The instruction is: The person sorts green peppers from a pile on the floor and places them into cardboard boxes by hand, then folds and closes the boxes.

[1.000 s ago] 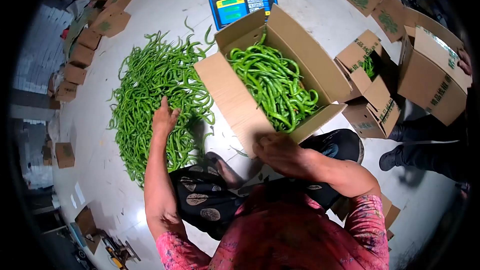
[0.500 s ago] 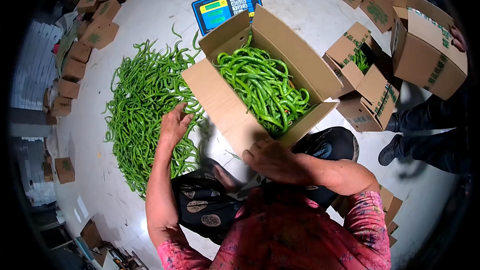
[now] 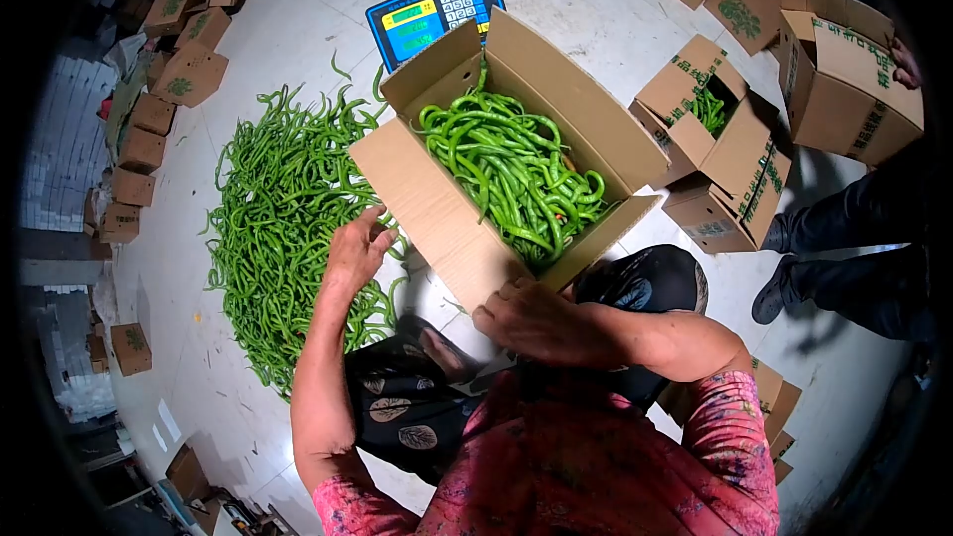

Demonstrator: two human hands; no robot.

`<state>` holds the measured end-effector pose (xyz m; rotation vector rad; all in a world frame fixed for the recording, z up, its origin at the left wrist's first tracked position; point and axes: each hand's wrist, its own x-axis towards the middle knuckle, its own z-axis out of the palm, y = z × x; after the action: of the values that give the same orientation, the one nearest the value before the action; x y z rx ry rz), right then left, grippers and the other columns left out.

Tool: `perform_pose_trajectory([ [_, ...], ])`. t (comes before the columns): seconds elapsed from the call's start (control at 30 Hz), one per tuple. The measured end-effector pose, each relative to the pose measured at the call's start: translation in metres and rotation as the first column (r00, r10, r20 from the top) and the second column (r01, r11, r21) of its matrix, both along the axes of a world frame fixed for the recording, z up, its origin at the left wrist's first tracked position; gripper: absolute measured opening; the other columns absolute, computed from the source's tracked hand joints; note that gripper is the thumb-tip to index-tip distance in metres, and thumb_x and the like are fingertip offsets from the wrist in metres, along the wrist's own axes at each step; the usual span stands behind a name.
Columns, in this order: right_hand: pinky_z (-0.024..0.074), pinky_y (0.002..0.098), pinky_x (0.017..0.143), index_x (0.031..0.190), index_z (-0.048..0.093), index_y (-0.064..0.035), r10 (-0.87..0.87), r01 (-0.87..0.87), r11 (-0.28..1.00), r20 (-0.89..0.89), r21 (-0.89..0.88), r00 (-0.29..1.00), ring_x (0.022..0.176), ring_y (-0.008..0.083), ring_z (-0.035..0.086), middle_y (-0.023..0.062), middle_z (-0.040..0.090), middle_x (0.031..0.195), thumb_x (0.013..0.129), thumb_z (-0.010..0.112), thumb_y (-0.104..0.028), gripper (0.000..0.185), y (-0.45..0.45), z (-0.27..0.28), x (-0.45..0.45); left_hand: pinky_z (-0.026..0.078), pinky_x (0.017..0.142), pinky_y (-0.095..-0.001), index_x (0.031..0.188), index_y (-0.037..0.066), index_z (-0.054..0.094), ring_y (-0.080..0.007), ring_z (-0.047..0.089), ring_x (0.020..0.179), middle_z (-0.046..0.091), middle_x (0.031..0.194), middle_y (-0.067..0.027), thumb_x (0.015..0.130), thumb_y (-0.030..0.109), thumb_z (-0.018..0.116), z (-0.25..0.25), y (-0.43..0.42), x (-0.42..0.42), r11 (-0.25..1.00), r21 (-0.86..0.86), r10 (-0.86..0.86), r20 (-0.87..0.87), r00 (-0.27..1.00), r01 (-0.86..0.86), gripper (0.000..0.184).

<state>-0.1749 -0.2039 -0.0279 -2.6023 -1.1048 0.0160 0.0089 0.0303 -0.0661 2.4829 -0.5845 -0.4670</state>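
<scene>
An open cardboard box (image 3: 427,223) in front of me has its flaps folded outward. Long green peppers (image 3: 511,164) fill much of its inside. At its near corner, my right hand (image 3: 531,318) is closed with curled fingers against the cardboard, apparently gripping the flap's edge. My left hand (image 3: 357,253) is open, finger and thumb apart, just outside the box's left flap. It hovers over the right side of a large pile of green peppers (image 3: 283,228) on the floor. Whether its fingertips touch any pepper, I cannot tell.
A blue scale display (image 3: 437,15) stands behind the box. To the right is another cardboard box (image 3: 730,169) with green peppers inside. A person's hand (image 3: 905,65) touches a further box (image 3: 849,79); that person's legs are below. Several cartons (image 3: 194,74) line the left side.
The whole view has shifted slightly, so the box and scale appear a little further left. My left hand has opened its thumb and finger slightly; my right hand stays at the box corner.
</scene>
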Motion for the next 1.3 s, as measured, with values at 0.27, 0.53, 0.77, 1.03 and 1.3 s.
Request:
perform_pose_trajectory([
  [0.27,0.0504,0.0390,0.054,0.070,0.061,-0.0054,0.025,-0.027,0.964,0.011,0.265,1.000,0.062,0.0258,0.066,0.0109,0.063,0.065,0.073,0.062,-0.017,0.012,0.008,-0.029,-0.004,0.052,0.083,-0.0390,0.115,-0.001,0.062,-0.0319,0.067,0.093,0.067,0.103,-0.0207,0.082,0.009,0.067,0.017,-0.021,-0.012,0.991,-0.131,0.009,0.171,0.985,0.014,0.035],
  [0.53,0.0471,0.0357,0.067,0.085,0.060,-0.0091,-0.083,0.085,0.995,-0.035,0.048,0.996,0.080,0.0210,0.057,0.0056,0.056,0.086,0.074,0.058,-0.020,0.016,0.020,-0.033,-0.003,0.049,0.087,-0.0404,0.113,0.001,0.062,-0.0370,0.063,0.096,0.065,0.105,-0.0207,0.082,0.004,0.063,0.021,-0.040,-0.021,0.976,-0.142,-0.107,0.342,0.934,0.163,0.031],
  [0.77,0.0430,0.0358,0.078,0.087,0.063,-0.0095,-0.221,0.218,0.975,-0.077,-0.045,0.972,0.090,0.0215,0.055,0.0046,0.058,0.090,0.076,0.058,-0.022,0.017,0.032,-0.040,-0.004,0.048,0.088,-0.0395,0.111,-0.003,0.063,-0.0354,0.063,0.096,0.065,0.104,-0.0206,0.083,0.009,0.062,0.031,-0.053,-0.036,0.962,-0.210,-0.139,0.175,0.975,0.174,0.031],
  [1.03,0.0519,0.0416,0.074,0.094,0.063,-0.0036,-0.117,0.092,0.988,-0.204,-0.124,0.972,0.090,0.0284,0.064,0.0128,0.065,0.092,0.077,0.061,-0.016,0.021,0.029,-0.037,-0.008,0.049,0.087,-0.0401,0.111,-0.004,0.063,-0.0356,0.064,0.094,0.066,0.100,-0.0211,0.080,0.008,0.062,0.036,-0.056,-0.045,0.956,-0.148,-0.233,0.128,0.964,0.251,0.033],
  [1.3,0.0499,0.0451,0.076,0.087,0.062,-0.0012,-0.070,0.072,0.997,-0.337,-0.006,0.939,0.090,0.0325,0.064,0.0171,0.065,0.092,0.079,0.057,-0.017,0.018,0.025,-0.033,-0.007,0.050,0.084,-0.0387,0.113,-0.003,0.062,-0.0316,0.067,0.093,0.068,0.099,-0.0205,0.079,0.006,0.065,0.035,-0.054,-0.047,0.955,-0.140,-0.261,0.021,0.965,0.261,0.035],
])
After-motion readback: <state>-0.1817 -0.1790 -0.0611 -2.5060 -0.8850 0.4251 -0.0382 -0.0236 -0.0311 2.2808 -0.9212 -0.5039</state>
